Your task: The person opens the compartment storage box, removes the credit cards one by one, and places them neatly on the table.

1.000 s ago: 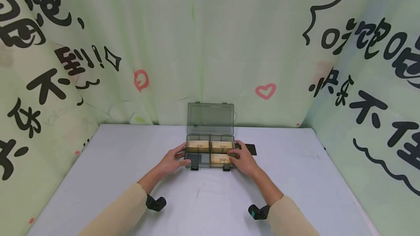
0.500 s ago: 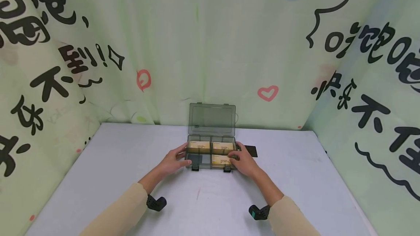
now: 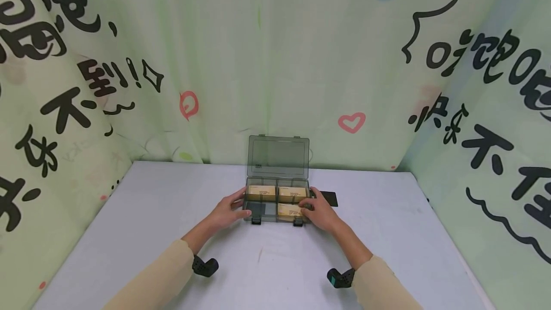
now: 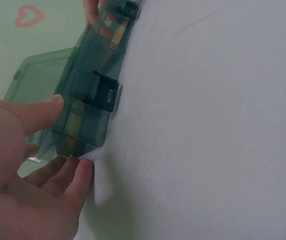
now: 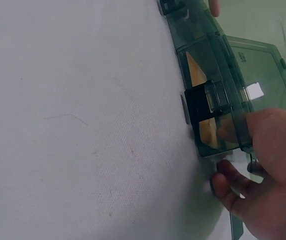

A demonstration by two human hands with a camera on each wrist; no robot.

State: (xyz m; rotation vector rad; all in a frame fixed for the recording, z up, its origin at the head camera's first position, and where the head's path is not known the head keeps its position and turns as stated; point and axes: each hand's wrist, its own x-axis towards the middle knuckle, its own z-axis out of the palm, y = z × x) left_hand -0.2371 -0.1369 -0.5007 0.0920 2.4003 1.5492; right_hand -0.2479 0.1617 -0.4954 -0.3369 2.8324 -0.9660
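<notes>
A clear grey-green divided storage box (image 3: 277, 219) stands at the table's far side, its lid (image 3: 278, 158) raised behind it. Small tan cartons fill the back left (image 3: 261, 191), back right (image 3: 293, 193) and front right (image 3: 288, 211) compartments; no carton shows in the front left one. My left hand (image 3: 225, 210) holds the box's left end, thumb at the top rim and fingers against the outer side. With my right hand (image 3: 320, 212) I grip the right end, the thumb (image 5: 230, 129) reaching over the wall beside the front carton, the fingers (image 5: 228, 192) outside.
A flat black object (image 3: 329, 198) lies just right of the box, partly hidden by the right hand. Two black latches (image 4: 105, 93) hang at the box's front. The white-covered table (image 3: 267, 271) meets a printed curtain (image 3: 275, 61) behind and at both sides.
The whole head view has shifted slightly. Both hands keep their places on the storage box, and the cartons have not moved.
</notes>
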